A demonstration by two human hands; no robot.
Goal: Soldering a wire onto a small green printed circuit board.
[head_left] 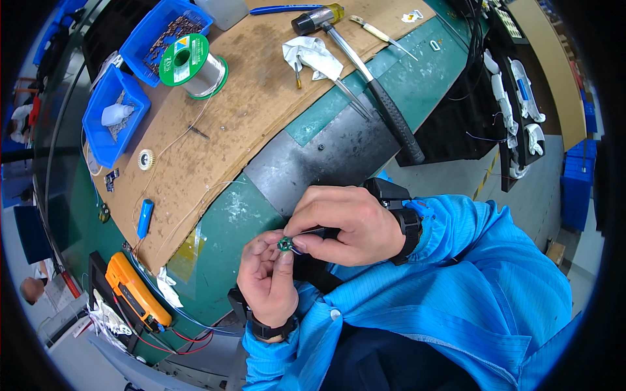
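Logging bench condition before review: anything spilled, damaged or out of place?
No clear spill. The brown cardboard is blotched with dark stains, so it looks worn. The green work surface near the left hand has whitish marks, scuffs or residue, can't tell which. A crumpled white cloth lies loose beside the hammer.

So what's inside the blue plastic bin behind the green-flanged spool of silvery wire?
The blue plastic bin holds small copper-coloured parts. The green-flanged spool of silvery wire hides part of one side; anything beneath the parts is covered.
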